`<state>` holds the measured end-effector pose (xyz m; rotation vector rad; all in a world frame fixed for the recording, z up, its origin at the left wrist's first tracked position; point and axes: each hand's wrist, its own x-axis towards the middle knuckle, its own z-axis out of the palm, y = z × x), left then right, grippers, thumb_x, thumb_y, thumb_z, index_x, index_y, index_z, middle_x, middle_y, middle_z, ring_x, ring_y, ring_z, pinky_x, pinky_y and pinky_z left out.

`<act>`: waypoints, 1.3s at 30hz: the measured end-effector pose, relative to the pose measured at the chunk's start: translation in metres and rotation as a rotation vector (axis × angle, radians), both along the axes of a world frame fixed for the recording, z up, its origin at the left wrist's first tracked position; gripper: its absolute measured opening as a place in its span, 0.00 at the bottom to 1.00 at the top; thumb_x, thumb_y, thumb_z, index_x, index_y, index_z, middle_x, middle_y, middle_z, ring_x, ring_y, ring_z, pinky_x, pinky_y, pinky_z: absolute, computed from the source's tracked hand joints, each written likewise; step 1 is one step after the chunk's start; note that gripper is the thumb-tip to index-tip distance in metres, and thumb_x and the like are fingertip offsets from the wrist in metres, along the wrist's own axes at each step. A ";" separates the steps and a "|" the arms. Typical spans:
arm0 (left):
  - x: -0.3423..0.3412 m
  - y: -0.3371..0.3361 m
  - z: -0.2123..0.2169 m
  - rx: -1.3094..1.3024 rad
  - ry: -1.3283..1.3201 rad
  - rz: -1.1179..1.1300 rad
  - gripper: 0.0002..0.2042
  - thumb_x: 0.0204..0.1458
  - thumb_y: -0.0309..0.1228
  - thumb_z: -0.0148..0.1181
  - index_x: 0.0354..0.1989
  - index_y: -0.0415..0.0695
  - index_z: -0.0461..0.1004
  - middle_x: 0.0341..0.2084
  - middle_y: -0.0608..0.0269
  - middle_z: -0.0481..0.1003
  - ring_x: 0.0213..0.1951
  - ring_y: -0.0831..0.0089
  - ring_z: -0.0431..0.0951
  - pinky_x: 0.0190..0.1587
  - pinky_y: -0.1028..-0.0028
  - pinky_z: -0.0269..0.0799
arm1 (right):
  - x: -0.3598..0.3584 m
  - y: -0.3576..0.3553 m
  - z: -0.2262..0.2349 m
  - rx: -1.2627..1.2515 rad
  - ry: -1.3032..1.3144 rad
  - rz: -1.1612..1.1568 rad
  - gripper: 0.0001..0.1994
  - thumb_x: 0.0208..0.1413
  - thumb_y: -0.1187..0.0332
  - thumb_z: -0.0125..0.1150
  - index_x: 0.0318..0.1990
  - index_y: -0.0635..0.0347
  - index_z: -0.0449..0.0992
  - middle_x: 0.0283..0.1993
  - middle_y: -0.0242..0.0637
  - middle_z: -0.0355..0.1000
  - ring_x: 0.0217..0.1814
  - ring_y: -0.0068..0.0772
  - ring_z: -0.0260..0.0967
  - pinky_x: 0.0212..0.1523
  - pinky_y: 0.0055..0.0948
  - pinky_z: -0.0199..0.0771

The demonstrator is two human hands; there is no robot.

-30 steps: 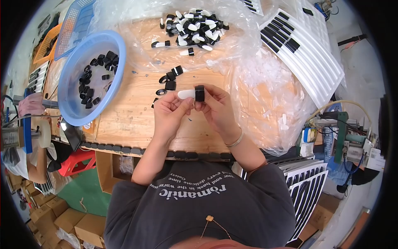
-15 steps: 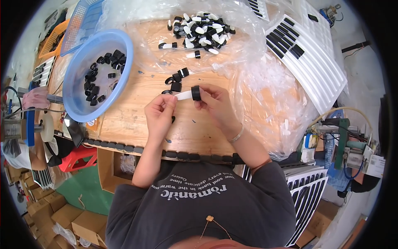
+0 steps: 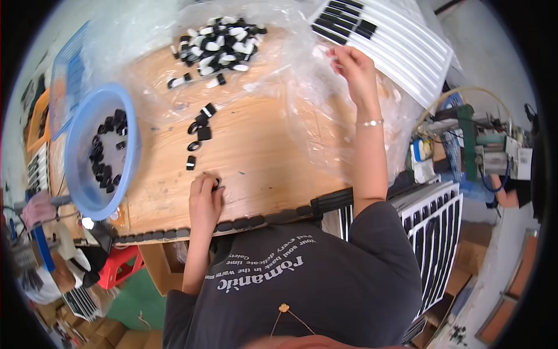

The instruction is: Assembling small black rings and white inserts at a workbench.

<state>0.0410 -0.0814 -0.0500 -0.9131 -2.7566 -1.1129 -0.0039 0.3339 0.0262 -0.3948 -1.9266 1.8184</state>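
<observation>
Across our view runs a wooden worktop (image 3: 261,154), its front edge lined with black padding (image 3: 248,222). At the far left we see an orange crate (image 3: 38,122) and a blue mesh basket (image 3: 68,78), then a blue basin (image 3: 135,136) by the worktop's left edge, with small black parts (image 3: 100,156) inside. Next comes an uneven column of black caps and rings (image 3: 204,134), running from the middle of the worktop toward its front edge. Just in front of these our left hand (image 3: 204,195) rests near the front edge, its fingers bent around a small black piece (image 3: 217,183), mostly hidden. Toward the back edge lies a heap of black-and-white pieces (image 3: 218,46). Further right, clear plastic sheeting (image 3: 314,125) covers the worktop, and above it, toward the back right corner, hangs our right hand (image 3: 356,67). Its fingers curl toward the thumb; whether they pinch anything we cannot tell. Just beside it lies a white ribbed panel (image 3: 401,52) carrying black strips (image 3: 339,18). Past the right edge we see a machine (image 3: 468,139) with a green bracket.
</observation>
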 end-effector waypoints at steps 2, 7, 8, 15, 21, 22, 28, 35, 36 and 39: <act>-0.003 0.007 -0.005 0.039 0.026 -0.026 0.10 0.42 0.18 0.61 0.34 0.37 0.70 0.34 0.51 0.71 0.36 0.54 0.71 0.37 0.66 0.69 | 0.031 0.019 -0.024 0.315 -0.198 -0.045 0.10 0.52 0.66 0.62 0.37 0.65 0.77 0.34 0.34 0.76 0.34 0.22 0.73 0.33 0.22 0.70; -0.011 0.021 -0.005 0.088 0.083 -0.090 0.06 0.42 0.16 0.59 0.30 0.36 0.72 0.35 0.51 0.72 0.37 0.55 0.72 0.38 0.68 0.69 | 0.066 -0.011 -0.047 0.595 -0.662 -0.041 0.09 0.44 0.68 0.65 0.31 0.64 0.78 0.31 0.44 0.75 0.33 0.28 0.74 0.33 0.25 0.71; -0.013 0.024 -0.003 0.107 0.114 -0.106 0.06 0.42 0.16 0.58 0.30 0.36 0.72 0.35 0.51 0.72 0.36 0.55 0.72 0.38 0.68 0.70 | 0.069 -0.014 -0.059 0.688 -0.594 -0.037 0.07 0.44 0.69 0.64 0.30 0.62 0.78 0.31 0.45 0.75 0.33 0.34 0.74 0.34 0.29 0.72; -0.020 0.038 -0.005 0.253 -0.364 0.037 0.11 0.41 0.17 0.61 0.35 0.38 0.72 0.35 0.54 0.73 0.38 0.56 0.72 0.41 0.66 0.69 | 0.066 -0.018 -0.082 1.094 -0.485 -0.079 0.02 0.45 0.73 0.59 0.27 0.60 0.76 0.33 0.45 0.72 0.36 0.49 0.70 0.37 0.42 0.71; -0.021 0.042 -0.004 0.166 -0.092 -0.151 0.19 0.41 0.25 0.67 0.44 0.41 0.70 0.34 0.53 0.72 0.39 0.57 0.72 0.41 0.65 0.68 | 0.066 -0.049 -0.045 1.019 -0.366 -0.185 0.06 0.47 0.70 0.57 0.25 0.62 0.76 0.32 0.45 0.72 0.34 0.49 0.70 0.36 0.43 0.71; -0.025 0.038 -0.002 0.168 -0.089 -0.156 0.19 0.41 0.25 0.67 0.44 0.41 0.70 0.34 0.53 0.72 0.39 0.57 0.72 0.41 0.65 0.68 | 0.067 -0.052 -0.041 0.913 -0.353 -0.178 0.07 0.48 0.69 0.57 0.25 0.62 0.76 0.31 0.45 0.72 0.34 0.49 0.70 0.36 0.44 0.70; -0.069 0.017 0.013 -0.108 0.139 0.241 0.12 0.43 0.23 0.62 0.37 0.38 0.70 0.33 0.51 0.71 0.38 0.51 0.70 0.41 0.61 0.67 | 0.087 -0.030 -0.071 1.079 -0.761 -0.142 0.10 0.43 0.65 0.62 0.25 0.64 0.77 0.28 0.49 0.73 0.34 0.50 0.72 0.36 0.42 0.72; -0.076 0.016 -0.008 -0.061 0.145 0.088 0.06 0.43 0.18 0.58 0.31 0.36 0.70 0.34 0.51 0.71 0.37 0.53 0.71 0.41 0.64 0.68 | 0.069 -0.017 -0.049 1.026 -0.560 -0.220 0.07 0.44 0.68 0.61 0.25 0.63 0.78 0.27 0.50 0.73 0.31 0.51 0.72 0.35 0.41 0.72; -0.073 0.019 -0.004 0.005 0.117 0.079 0.06 0.44 0.17 0.57 0.32 0.36 0.70 0.34 0.51 0.71 0.37 0.53 0.71 0.40 0.65 0.69 | 0.059 -0.003 -0.052 1.016 -0.457 -0.276 0.06 0.45 0.69 0.60 0.25 0.63 0.78 0.28 0.50 0.74 0.31 0.51 0.72 0.35 0.40 0.73; -0.064 0.027 0.009 0.136 0.011 0.095 0.05 0.46 0.16 0.55 0.32 0.36 0.70 0.35 0.51 0.72 0.36 0.53 0.73 0.39 0.67 0.70 | 0.028 0.054 -0.055 0.990 -0.170 -0.464 0.04 0.46 0.74 0.58 0.28 0.63 0.78 0.27 0.48 0.74 0.30 0.51 0.73 0.34 0.38 0.73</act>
